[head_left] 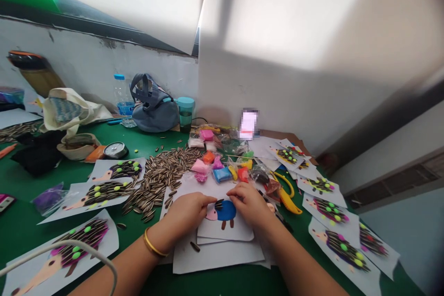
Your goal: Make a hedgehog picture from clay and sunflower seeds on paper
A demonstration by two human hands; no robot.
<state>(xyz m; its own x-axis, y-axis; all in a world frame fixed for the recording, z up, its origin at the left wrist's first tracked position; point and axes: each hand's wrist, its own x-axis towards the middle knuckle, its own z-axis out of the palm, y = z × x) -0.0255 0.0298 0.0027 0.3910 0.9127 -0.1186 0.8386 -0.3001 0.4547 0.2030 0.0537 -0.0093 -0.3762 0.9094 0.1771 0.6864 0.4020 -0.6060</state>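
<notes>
A paper hedgehog picture lies before me, with a blue clay body (227, 211), a pink face (211, 213) and brown legs (227, 225). A few striped sunflower seeds (218, 204) stick in the front of the blue clay. My left hand (192, 210) comes in from the left, its fingers closed and their tips beside those seeds. Over the upper right of the body, my right hand (248, 201) is closed in a pinch. Whatever either hand's fingertips hold is hidden or too small to make out. White sheets (222, 256) lie beneath the picture, with a loose seed (195, 246) on them.
A heap of sunflower seeds (159, 180) lies to the left. Bagged coloured clay (222, 175) and yellow-handled scissors (289, 201) sit beyond my hands. Seed-covered hedgehog pictures (338, 249) line both sides. A phone (249, 125), cup (186, 113) and blue bag (154, 113) stand by the wall.
</notes>
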